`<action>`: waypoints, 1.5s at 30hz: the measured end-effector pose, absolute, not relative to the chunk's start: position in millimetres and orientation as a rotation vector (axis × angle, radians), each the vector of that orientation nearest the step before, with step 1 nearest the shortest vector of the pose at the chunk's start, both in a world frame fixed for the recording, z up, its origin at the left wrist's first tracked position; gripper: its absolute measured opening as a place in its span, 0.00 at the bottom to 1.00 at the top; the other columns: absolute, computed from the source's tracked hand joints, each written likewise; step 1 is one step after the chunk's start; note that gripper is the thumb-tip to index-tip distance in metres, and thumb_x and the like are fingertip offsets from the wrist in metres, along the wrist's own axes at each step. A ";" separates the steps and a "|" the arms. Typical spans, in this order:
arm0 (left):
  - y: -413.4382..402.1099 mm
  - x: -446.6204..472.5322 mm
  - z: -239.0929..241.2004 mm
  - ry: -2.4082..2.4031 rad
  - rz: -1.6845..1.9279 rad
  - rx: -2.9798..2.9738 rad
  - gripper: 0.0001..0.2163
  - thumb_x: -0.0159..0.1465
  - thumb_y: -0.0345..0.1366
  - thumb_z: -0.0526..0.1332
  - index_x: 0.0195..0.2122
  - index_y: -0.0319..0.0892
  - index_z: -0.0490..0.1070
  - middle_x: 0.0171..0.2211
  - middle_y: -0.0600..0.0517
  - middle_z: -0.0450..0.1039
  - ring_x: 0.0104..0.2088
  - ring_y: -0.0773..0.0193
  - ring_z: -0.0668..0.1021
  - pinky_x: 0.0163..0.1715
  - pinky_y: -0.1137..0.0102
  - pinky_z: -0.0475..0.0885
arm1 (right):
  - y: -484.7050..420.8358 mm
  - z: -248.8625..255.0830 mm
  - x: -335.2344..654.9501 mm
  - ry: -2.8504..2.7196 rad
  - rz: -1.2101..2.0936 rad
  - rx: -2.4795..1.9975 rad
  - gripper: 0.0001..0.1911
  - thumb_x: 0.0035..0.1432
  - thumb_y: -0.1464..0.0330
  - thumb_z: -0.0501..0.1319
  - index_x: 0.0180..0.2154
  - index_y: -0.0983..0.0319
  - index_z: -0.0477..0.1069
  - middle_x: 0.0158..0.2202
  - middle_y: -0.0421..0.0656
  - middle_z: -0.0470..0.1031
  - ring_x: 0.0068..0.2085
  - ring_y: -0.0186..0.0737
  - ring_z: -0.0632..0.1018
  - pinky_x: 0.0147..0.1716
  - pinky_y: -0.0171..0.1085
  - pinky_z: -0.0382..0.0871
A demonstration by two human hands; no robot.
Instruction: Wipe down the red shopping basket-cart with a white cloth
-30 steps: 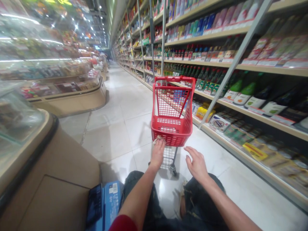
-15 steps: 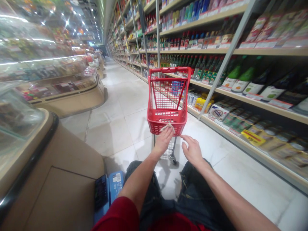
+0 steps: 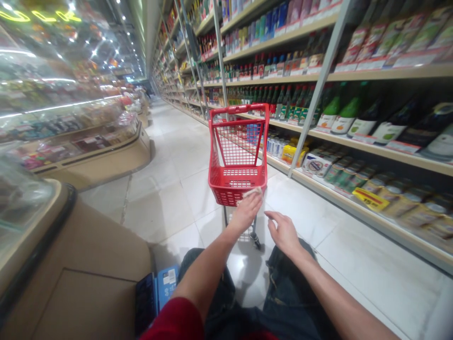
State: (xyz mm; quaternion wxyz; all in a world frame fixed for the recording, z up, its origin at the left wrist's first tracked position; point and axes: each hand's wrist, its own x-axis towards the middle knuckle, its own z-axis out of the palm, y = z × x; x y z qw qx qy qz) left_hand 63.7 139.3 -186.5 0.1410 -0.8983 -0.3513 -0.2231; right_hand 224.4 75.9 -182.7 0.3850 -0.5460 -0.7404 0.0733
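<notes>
A red plastic shopping cart (image 3: 238, 177) on grey legs stands in front of my knees. Against the right part of its near lower wall, my left hand (image 3: 248, 211) presses a pale cloth (image 3: 252, 191); the cloth shows above and beside the fingers. The hand's underside is hidden. To the right of the cart, my right hand (image 3: 283, 230) hangs over my knee, touching nothing. Its fingers are loosely bent with the thumb and forefinger apart, and nothing shows between them.
Shelves of bottles (image 3: 364, 120) and cans line the right side. On the left stand a beige display counter (image 3: 95, 255) and a rounded bin (image 3: 95, 160) of packaged goods. A blue box (image 3: 166, 283) lies by my left leg. Pale floor tiles (image 3: 166, 189) run down the aisle.
My left hand and the cloth have slid right along the cart's near wall. In view, the cart has shifted slightly left. My right hand has dropped a little, away from the cart's edge.
</notes>
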 end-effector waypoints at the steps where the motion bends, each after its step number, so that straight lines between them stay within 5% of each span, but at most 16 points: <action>1: 139.2 61.8 -196.0 -1.018 -0.576 -2.626 0.16 0.65 0.29 0.46 0.52 0.38 0.63 0.56 0.45 0.64 0.61 0.60 0.59 0.56 0.61 0.62 | 76.2 -183.1 225.5 -1.888 0.190 -1.391 0.17 0.53 0.72 0.48 0.40 0.62 0.71 0.37 0.44 0.77 0.38 0.41 0.76 0.40 0.42 0.67; 6: 126.4 53.1 -224.0 -1.020 -0.366 -2.696 0.15 0.65 0.29 0.47 0.51 0.40 0.65 0.55 0.46 0.66 0.60 0.62 0.61 0.56 0.62 0.62 | 75.6 -189.6 230.5 -1.883 0.256 -1.405 0.16 0.54 0.72 0.48 0.40 0.61 0.71 0.37 0.44 0.77 0.39 0.40 0.76 0.41 0.41 0.68; 12: 138.9 61.8 -191.3 -0.869 -0.525 -2.631 0.17 0.66 0.29 0.46 0.55 0.39 0.61 0.58 0.46 0.61 0.63 0.60 0.53 0.58 0.59 0.58 | 79.4 -192.0 225.8 -1.886 0.295 -1.396 0.16 0.54 0.72 0.48 0.39 0.61 0.72 0.37 0.44 0.77 0.39 0.40 0.77 0.42 0.42 0.69; 20: 135.3 46.2 -230.2 -0.982 -0.410 -2.684 0.13 0.65 0.30 0.49 0.48 0.38 0.67 0.53 0.46 0.67 0.58 0.60 0.64 0.53 0.62 0.65 | 79.2 -192.8 224.0 -1.925 0.301 -1.363 0.16 0.54 0.73 0.48 0.38 0.62 0.72 0.37 0.44 0.77 0.39 0.39 0.77 0.41 0.39 0.70; 28: 121.3 34.6 -168.2 -1.143 -0.944 -2.424 0.19 0.66 0.27 0.42 0.56 0.38 0.59 0.58 0.45 0.61 0.63 0.60 0.49 0.59 0.57 0.57 | 93.4 -166.8 211.1 -1.790 0.085 -1.260 0.17 0.53 0.71 0.49 0.42 0.63 0.70 0.43 0.48 0.74 0.46 0.43 0.73 0.47 0.43 0.67; 39: 145.0 -2.4 -172.2 -1.428 -0.843 -2.271 0.17 0.65 0.28 0.47 0.54 0.37 0.61 0.56 0.43 0.64 0.62 0.58 0.56 0.57 0.56 0.61 | 134.6 -153.6 179.6 -1.996 -0.154 -1.415 0.23 0.54 0.74 0.50 0.53 0.65 0.62 0.55 0.51 0.65 0.57 0.50 0.63 0.52 0.54 0.57; 45: 146.6 8.8 -162.4 -1.424 -0.785 -2.292 0.16 0.63 0.27 0.49 0.53 0.34 0.63 0.55 0.42 0.64 0.60 0.56 0.61 0.57 0.58 0.61 | 135.5 -156.0 177.0 -2.013 -0.139 -1.456 0.23 0.54 0.73 0.50 0.53 0.67 0.62 0.55 0.52 0.64 0.59 0.50 0.60 0.51 0.51 0.59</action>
